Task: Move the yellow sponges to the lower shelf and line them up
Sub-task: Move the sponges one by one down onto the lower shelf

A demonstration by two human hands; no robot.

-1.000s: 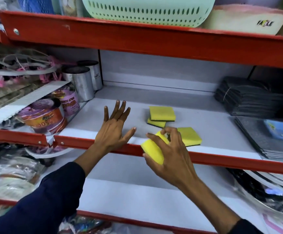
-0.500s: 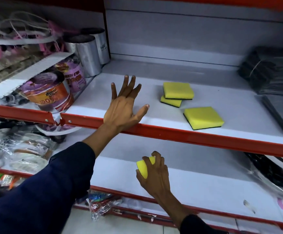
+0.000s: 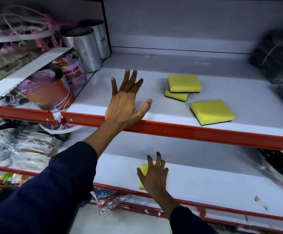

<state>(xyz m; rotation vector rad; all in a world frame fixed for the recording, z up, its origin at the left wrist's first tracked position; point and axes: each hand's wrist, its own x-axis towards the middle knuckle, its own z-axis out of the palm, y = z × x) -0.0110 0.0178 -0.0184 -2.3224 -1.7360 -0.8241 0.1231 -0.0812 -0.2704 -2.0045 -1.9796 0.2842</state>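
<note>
Red-edged white shelving (image 3: pixel 196 130) against a grey back panel (image 3: pixel 179 24).

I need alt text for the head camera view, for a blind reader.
The right hand lies spread over one yellow sponge on the lower shelf. The left hand rests open on the upper shelf, where three sponges remain.

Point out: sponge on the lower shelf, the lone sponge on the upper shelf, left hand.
sponge on the lower shelf (image 3: pixel 142 169), head view, yellow corner left of the fingers
lone sponge on the upper shelf (image 3: pixel 212 110), head view, top face
left hand (image 3: pixel 124 105), head view, back of hand
</note>
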